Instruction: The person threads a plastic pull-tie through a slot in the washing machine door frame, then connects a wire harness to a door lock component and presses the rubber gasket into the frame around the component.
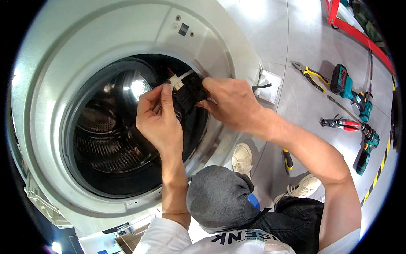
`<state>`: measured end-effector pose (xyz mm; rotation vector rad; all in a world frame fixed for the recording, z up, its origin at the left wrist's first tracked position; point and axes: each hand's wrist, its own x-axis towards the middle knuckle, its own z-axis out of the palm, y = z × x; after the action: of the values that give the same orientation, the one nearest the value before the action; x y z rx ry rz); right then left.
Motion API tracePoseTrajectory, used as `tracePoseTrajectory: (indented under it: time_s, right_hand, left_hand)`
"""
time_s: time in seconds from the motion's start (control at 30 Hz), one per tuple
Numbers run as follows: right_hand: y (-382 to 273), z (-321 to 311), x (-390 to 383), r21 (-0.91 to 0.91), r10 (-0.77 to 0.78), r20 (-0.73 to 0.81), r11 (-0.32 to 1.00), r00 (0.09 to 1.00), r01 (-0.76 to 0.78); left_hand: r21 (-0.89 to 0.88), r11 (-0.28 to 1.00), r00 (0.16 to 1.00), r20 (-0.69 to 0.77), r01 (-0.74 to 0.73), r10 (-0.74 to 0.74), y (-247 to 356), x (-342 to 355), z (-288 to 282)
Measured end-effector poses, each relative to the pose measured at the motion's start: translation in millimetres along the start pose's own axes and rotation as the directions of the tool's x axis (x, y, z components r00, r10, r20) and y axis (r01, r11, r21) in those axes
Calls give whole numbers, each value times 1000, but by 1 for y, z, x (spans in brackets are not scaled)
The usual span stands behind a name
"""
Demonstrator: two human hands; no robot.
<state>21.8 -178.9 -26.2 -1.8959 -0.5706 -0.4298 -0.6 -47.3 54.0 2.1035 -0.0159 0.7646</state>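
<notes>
A white front-loading washing machine [84, 51] fills the left, its round door opening showing the steel drum [105, 139]. At the opening's right rim, both hands hold a small black part with a white connector [186, 91]. My left hand [158, 116] pinches its left side, near the white connector and wires. My right hand [230, 101] grips its right side against the machine's front panel. My knee in dark grey cloth [218, 197] sits below the hands.
On the grey floor to the right lie yellow-handled pliers [311, 74], red-handled pliers [340, 124], two teal power drills [353, 93] [367, 146] and a yellow-black screwdriver [287, 160]. A small white part [268, 84] lies by the machine. A red frame [355, 31] crosses the far right.
</notes>
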Motion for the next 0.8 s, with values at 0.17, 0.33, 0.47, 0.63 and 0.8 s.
tracePoseTrajectory:
  time_s: [0.17,0.33,0.47,0.63,0.8]
  right_hand:
    - [10,0,-3,1,-42,-29,999,999,43]
    - [14,1,-4,24,-79,-55,996,995,81]
    - [14,1,-4,44,-79,-56,996,995,82]
    - [16,0,-3,33,-106,-73,994,992,108]
    - [7,2,-4,31,-81,-55,996,995,83]
  left_hand:
    - [-28,1000,1000,-13,5,-5,-6,-2,0]
    - [-38,999,999,-28,32,-33,-7,-3,1]
    - [-28,998,998,-26,53,-53,-5,-3,-1]
    - [-38,999,1000,-17,-13,12,-8,-2,1]
    - [51,999,1000,14,-11,10,1,2,-2]
